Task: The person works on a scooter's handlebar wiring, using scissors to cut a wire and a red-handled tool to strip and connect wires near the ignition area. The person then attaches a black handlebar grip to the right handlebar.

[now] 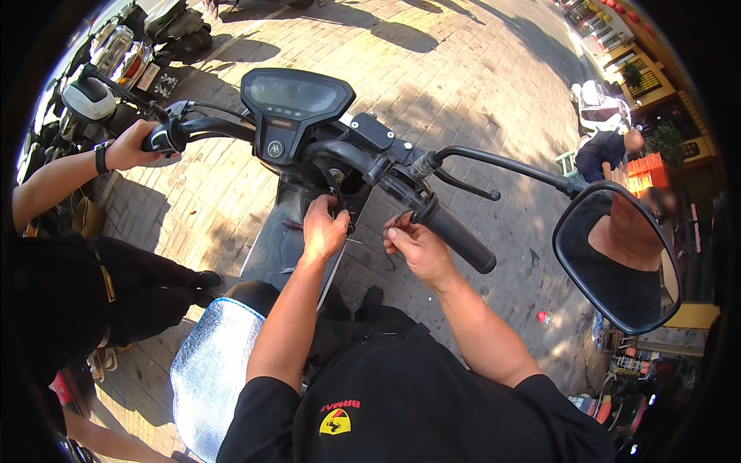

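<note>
My left hand (324, 226) is closed on dark wires (340, 197) that hang below the scooter's handlebar. A thin pale strand sticks out beside its fingers. Close to the right handlebar grip (463, 238), my right hand (417, 248) pinches the end of a thin black wire (400, 219). The brake lever (467, 185) and mirror stalk (509, 166) rise beyond that grip. A dark display panel (297, 96) sits at the middle of the handlebar. Exactly where the wires lead is hidden behind my left fingers.
At the left, another person's hand (133, 145) holds the far handlebar grip. A round-cornered mirror (614, 258) juts out to the right. A silver padded cover (214, 370) lies over the seat area. Parked scooters (127, 58) line the upper left; a seated person (606, 150) is at the right.
</note>
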The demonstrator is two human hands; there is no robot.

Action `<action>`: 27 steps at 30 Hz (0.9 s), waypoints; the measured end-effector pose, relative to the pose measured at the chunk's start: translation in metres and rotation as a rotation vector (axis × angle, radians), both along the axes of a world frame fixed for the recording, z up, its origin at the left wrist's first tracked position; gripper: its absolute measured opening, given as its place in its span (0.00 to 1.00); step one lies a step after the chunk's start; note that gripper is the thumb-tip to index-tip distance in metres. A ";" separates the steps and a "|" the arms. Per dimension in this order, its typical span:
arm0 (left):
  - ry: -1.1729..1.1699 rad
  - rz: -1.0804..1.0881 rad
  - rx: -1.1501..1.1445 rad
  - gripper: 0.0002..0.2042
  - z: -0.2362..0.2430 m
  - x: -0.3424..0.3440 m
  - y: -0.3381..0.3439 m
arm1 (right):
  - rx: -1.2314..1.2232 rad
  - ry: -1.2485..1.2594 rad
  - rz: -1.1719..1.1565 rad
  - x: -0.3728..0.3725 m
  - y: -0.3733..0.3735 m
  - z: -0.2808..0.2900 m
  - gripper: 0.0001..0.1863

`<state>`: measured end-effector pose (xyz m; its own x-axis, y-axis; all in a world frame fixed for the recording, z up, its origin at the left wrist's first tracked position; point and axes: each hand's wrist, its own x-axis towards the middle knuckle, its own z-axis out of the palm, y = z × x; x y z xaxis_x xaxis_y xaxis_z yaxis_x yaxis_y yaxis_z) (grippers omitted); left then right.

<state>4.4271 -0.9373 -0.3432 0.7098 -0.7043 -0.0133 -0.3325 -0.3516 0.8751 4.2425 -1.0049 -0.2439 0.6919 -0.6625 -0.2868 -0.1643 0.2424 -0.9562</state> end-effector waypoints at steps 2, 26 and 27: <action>0.278 -0.053 0.002 0.13 0.003 0.002 0.004 | -0.010 -0.018 -0.002 0.001 0.000 -0.001 0.04; 0.112 -0.183 -0.201 0.07 0.107 -0.051 0.014 | 0.029 -0.019 -0.017 0.004 0.001 -0.001 0.06; 0.088 -0.192 -0.189 0.07 0.108 -0.050 0.013 | 0.031 -0.022 -0.013 0.003 0.001 -0.001 0.06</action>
